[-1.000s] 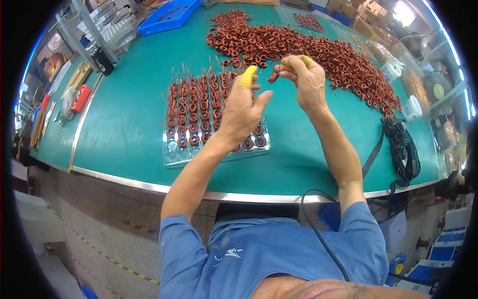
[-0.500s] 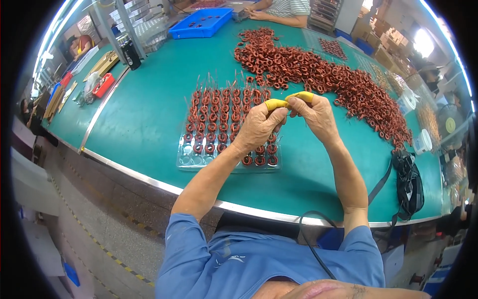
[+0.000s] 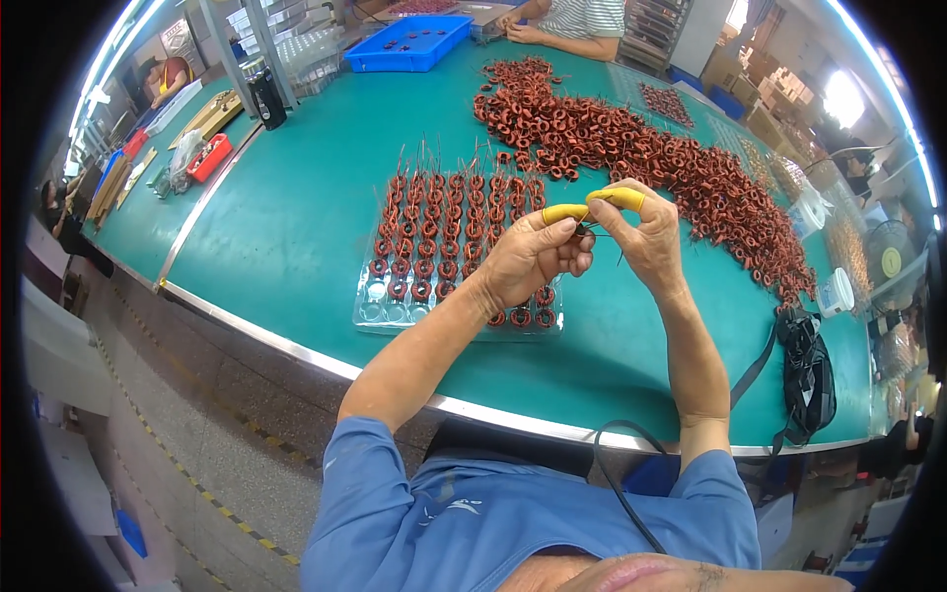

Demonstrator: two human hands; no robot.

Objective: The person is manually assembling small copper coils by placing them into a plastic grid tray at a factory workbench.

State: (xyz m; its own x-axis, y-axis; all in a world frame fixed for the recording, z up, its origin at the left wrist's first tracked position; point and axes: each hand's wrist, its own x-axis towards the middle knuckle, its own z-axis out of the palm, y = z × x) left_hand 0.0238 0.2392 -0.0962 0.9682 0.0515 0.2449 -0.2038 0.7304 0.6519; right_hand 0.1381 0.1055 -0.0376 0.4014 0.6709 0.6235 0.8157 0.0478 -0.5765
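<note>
My left hand (image 3: 525, 260) and my right hand (image 3: 645, 235) meet above the right side of the tray, yellow covers on their index fingers. Between the fingertips is a small wire-wound ring coil (image 3: 584, 230), mostly hidden, with thin dark wire ends sticking out. Both hands are closed in a pinch on it. Below and left lies a clear plastic tray (image 3: 369, 326), its rows filled with red-brown ring coils (image 3: 423, 249) whose leads point up. A few round pockets at its near left corner hold no coil. My left forearm covers part of the near rows.
A long heap of loose coils (image 3: 631, 148) runs from far middle to right. A blue bin (image 3: 404, 59) stands at the back, near another person's arms (image 3: 552, 37). A black bag (image 3: 807, 380) lies at right, a white tub (image 3: 837, 292) beyond it. A red box (image 3: 209, 158) sits left.
Both hands have shifted slightly right, still together. The left fingers have turned and curled more into view, and the coil's wire ends show at a new angle.
</note>
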